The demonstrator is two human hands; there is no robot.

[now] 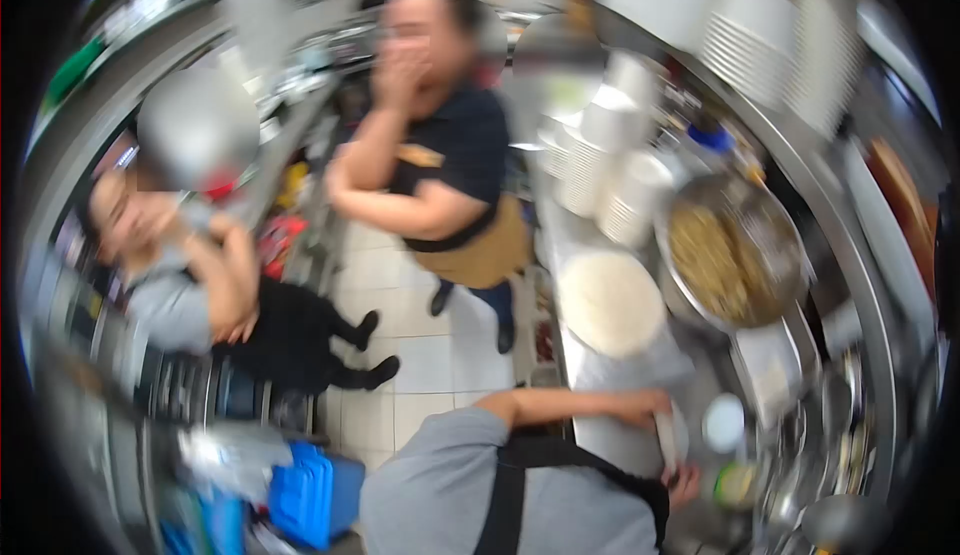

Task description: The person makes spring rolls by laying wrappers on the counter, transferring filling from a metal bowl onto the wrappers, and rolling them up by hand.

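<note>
My left hand [642,407] reaches over the steel counter from a grey sleeve, its fingers closed around the upper end of a long white item [670,437]. Blur hides exactly what the item is. At its lower end is my right hand [684,485], fingers curled against it; part of this hand is hidden by my body. Just past my hands stand a pale round lid or tub [724,423] and a small container with yellow-green contents [735,485]. A large white round board [612,303] lies beyond my left hand.
A big metal bowl of yellowish food [735,250] and stacked white tubs [600,170] occupy the counter. One person in a dark shirt [455,145] stands in the tiled aisle; another in grey [170,305] leans at left. A blue crate [315,495] sits behind me.
</note>
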